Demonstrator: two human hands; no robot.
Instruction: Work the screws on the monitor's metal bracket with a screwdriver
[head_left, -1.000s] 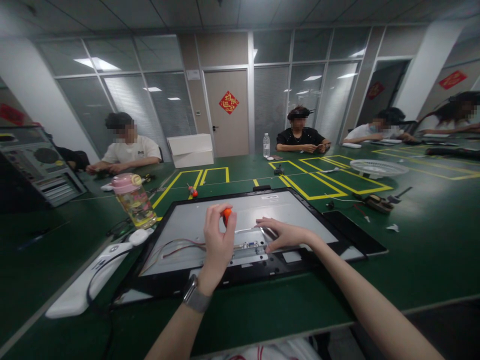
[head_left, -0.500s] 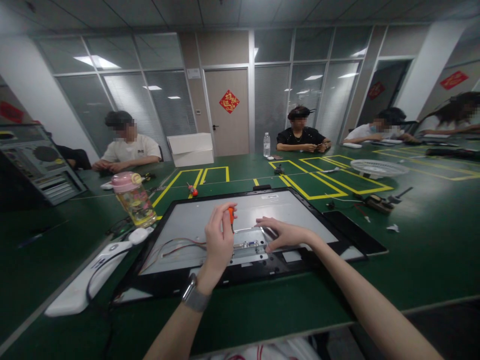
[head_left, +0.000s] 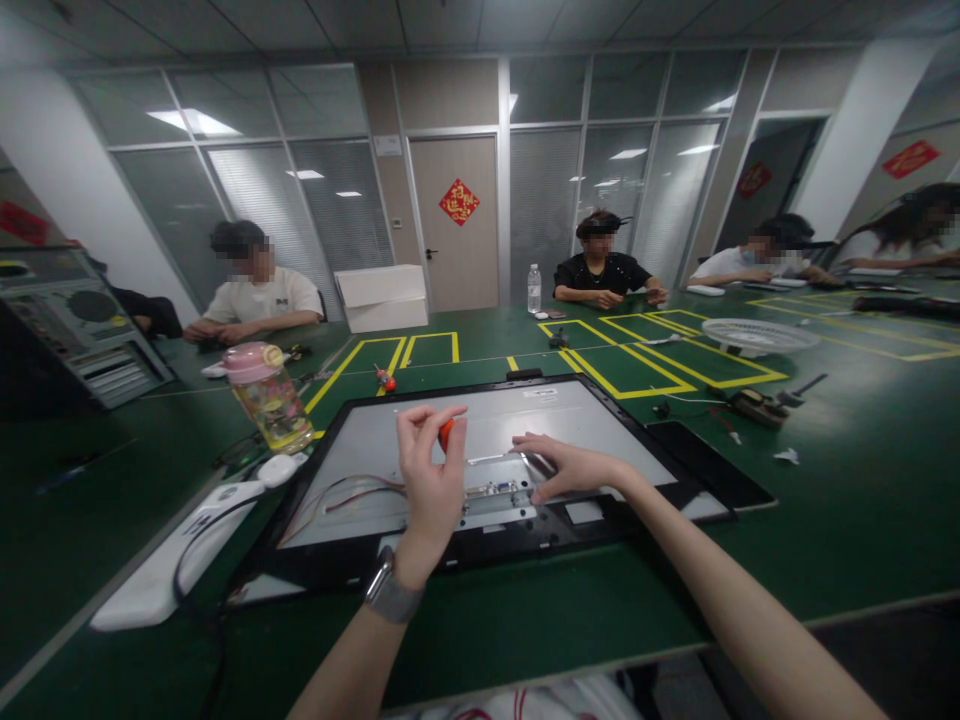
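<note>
A monitor panel [head_left: 600,420] lies face down on the green table, its grey metal back up inside a black frame. My left hand [head_left: 429,482] is closed round an orange-handled screwdriver [head_left: 446,432], held upright over the small circuit board [head_left: 496,494] near the panel's lower edge. A watch sits on that wrist. My right hand [head_left: 564,466] rests on the panel just right of the board, fingers stretched flat and pressing down. Red and white wires [head_left: 349,494] run left from the board.
A pink-lidded bottle [head_left: 266,396] stands left of the panel, with a white plastic cover [head_left: 169,570] and black cable before it. A computer case [head_left: 82,335] is far left. A fan grille [head_left: 756,335], small tools and several seated people lie beyond.
My left hand has shifted slightly left and turned on the screwdriver handle, fingers re-gripping. My right hand has stayed in place.
</note>
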